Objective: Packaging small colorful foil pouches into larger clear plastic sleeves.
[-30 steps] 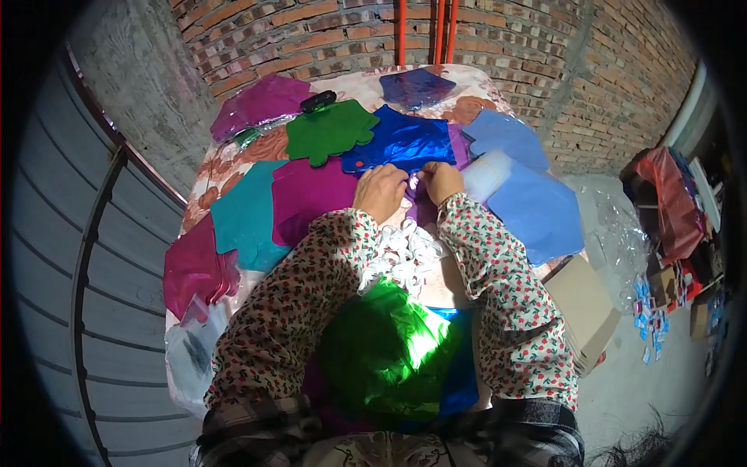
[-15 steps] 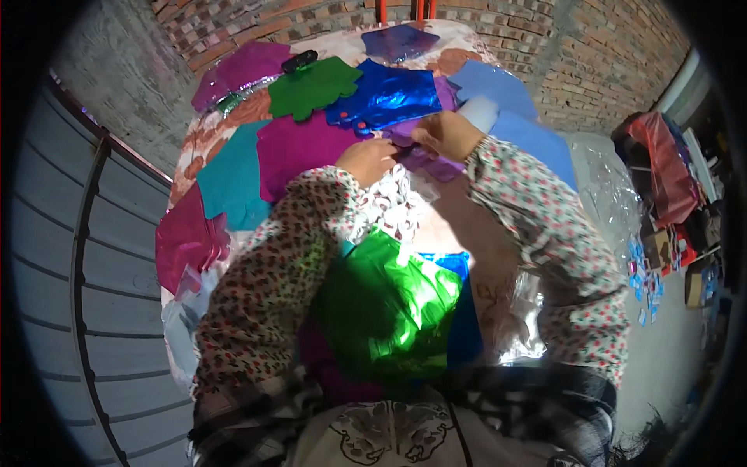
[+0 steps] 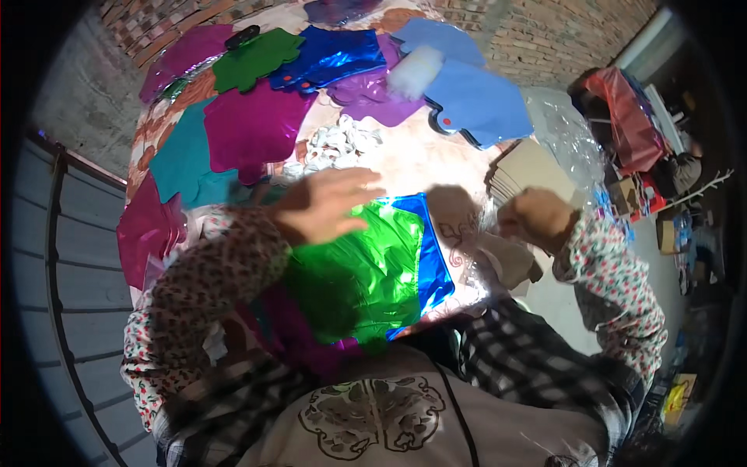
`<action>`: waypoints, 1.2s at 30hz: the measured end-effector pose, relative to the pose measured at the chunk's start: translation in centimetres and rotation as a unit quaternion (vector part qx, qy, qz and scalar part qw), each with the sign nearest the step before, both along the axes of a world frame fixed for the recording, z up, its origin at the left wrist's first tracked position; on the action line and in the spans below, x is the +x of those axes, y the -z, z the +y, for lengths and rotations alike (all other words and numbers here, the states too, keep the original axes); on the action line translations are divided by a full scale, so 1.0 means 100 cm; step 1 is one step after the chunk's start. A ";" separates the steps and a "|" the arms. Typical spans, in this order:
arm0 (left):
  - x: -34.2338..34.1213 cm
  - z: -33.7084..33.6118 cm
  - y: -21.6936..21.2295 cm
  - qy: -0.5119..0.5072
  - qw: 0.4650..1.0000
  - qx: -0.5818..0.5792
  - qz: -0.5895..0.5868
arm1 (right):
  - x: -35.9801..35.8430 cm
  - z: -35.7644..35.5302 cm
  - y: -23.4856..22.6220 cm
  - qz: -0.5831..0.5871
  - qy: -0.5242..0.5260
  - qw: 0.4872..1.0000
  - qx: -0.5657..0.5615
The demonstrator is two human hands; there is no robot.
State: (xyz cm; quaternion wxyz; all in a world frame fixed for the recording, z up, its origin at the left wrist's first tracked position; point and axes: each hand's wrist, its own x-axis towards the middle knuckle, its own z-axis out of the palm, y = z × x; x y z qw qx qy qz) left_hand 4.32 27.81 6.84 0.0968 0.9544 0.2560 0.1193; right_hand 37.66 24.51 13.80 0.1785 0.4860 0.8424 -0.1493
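My left hand (image 3: 327,204), fingers spread and slightly blurred, hovers above the upper left of a shiny green foil piece (image 3: 373,268). It holds nothing. This foil lies flat close to my body, over a blue foil piece (image 3: 436,272), with magenta foil (image 3: 292,331) showing at the lower left. At the table's right side, my right hand (image 3: 545,218) has curled fingers. Clear plastic film (image 3: 471,288) glints on the table and beside those fingertips; what they grip, if anything, I cannot make out. A heap of small white curled pieces (image 3: 342,144) sits beyond the green foil.
Farther back lie flat foil shapes: magenta (image 3: 253,128), teal (image 3: 183,159), dark blue (image 3: 334,58), purple (image 3: 381,97) and light blue (image 3: 486,105). A whitish translucent packet (image 3: 416,71) rests among them. Brown cardboard (image 3: 533,171) is near my right hand. Metal panelling (image 3: 85,257) stands left.
Both hands have left the purple foil at the back. My left hand has come back over the green foil, and my right hand has moved right and nearer. The view has shifted too.
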 end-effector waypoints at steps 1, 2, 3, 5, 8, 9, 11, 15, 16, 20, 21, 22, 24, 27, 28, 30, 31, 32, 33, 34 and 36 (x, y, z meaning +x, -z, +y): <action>0.009 -0.008 0.006 0.015 0.998 0.049 0.040 | 0.004 -0.006 0.007 -0.037 0.026 0.999 -0.003; 0.014 -0.015 0.011 0.006 0.998 0.057 0.040 | 0.012 -0.016 0.023 -0.035 0.030 0.999 0.026; 0.022 -0.018 0.018 -0.006 0.999 0.015 0.051 | 0.024 -0.026 0.045 -0.033 0.037 0.997 0.056; 0.022 -0.021 0.017 -0.029 0.998 -0.015 0.060 | 0.042 -0.035 0.077 0.022 0.043 0.999 0.005; 0.015 -0.023 0.027 0.002 0.994 -0.057 0.094 | 0.044 -0.030 0.070 0.199 0.182 0.949 -0.164; 0.013 -0.024 0.027 -0.003 0.994 -0.053 0.094 | 0.047 -0.031 0.073 0.200 0.176 0.950 -0.162; 0.012 -0.024 0.025 0.001 0.995 -0.046 0.086 | 0.045 -0.034 0.073 0.172 0.061 0.981 -0.069; 0.008 -0.015 0.011 0.007 0.998 -0.042 0.040 | 0.038 -0.006 0.046 0.065 -0.004 0.998 -0.012; 0.006 -0.013 0.006 0.011 0.999 -0.045 0.019 | 0.030 0.005 0.036 0.019 -0.004 1.000 -0.009; -0.001 0.032 -0.002 -0.061 0.997 -0.030 -0.030 | -0.060 0.102 0.021 0.248 -0.018 0.956 0.154; 0.000 0.045 0.002 -0.060 0.997 -0.024 -0.030 | -0.081 0.130 0.037 0.306 -0.008 0.933 0.190; -0.001 0.057 0.005 -0.083 0.996 -0.007 -0.044 | -0.103 0.157 0.053 0.347 -0.025 0.909 0.230; -0.008 0.079 0.011 -0.134 0.988 0.021 -0.069 | -0.146 0.207 0.078 0.284 0.056 0.931 0.223; -0.009 0.101 0.006 -0.162 0.984 0.002 -0.079 | -0.175 0.267 0.135 0.256 0.195 0.882 0.343; -0.012 0.107 0.005 -0.178 0.980 -0.011 -0.087 | -0.176 0.278 0.138 0.260 0.196 0.882 0.342; -0.023 0.119 0.007 -0.203 0.974 -0.018 -0.096 | -0.184 0.285 0.133 0.274 0.205 0.910 0.234; -0.027 0.126 0.008 -0.219 0.969 -0.024 -0.110 | -0.186 0.285 0.132 0.276 0.210 0.920 0.179; -0.028 0.135 0.010 -0.231 0.964 -0.029 -0.127 | -0.185 0.288 0.135 0.274 0.212 0.921 0.178; -0.027 0.144 0.012 -0.229 0.964 -0.032 -0.128 | -0.183 0.290 0.138 0.292 0.208 0.917 0.178; -0.024 0.154 0.015 -0.224 0.963 -0.040 -0.146 | -0.180 0.291 0.141 0.308 0.205 0.912 0.177; -0.018 0.170 0.024 -0.217 0.957 -0.051 -0.183 | -0.177 0.295 0.143 0.323 0.198 0.908 0.177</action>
